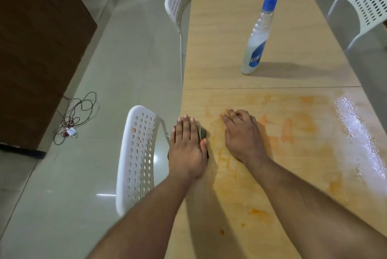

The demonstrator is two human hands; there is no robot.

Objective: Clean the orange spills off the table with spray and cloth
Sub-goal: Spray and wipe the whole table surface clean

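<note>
A: Our left hand [187,145] lies flat, pressing the soft cloth [202,133] beneath it at the bench [219,28] edge.

B: Our right hand [243,135] rests loosely curled, empty, beside it. Orange spills [287,131] smear rightward; the light spray bottle [258,34] stands well beyond.

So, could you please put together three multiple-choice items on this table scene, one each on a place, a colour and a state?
1. Where does the spray bottle stand?
A. on the far half of the table, beyond the seam
B. on the floor
C. on a chair

2. What colour is the bottle's trigger head?
A. red
B. blue
C. green

3. How does the left hand lie?
A. curled round the bottle
B. raised off the table
C. flat, pressing the cloth near the table's left edge

Answers: A, the bottle stands upright past the seam; B, the head is blue; C, straight fingers cover the dark cloth, while orange smears remain nearby.
</note>
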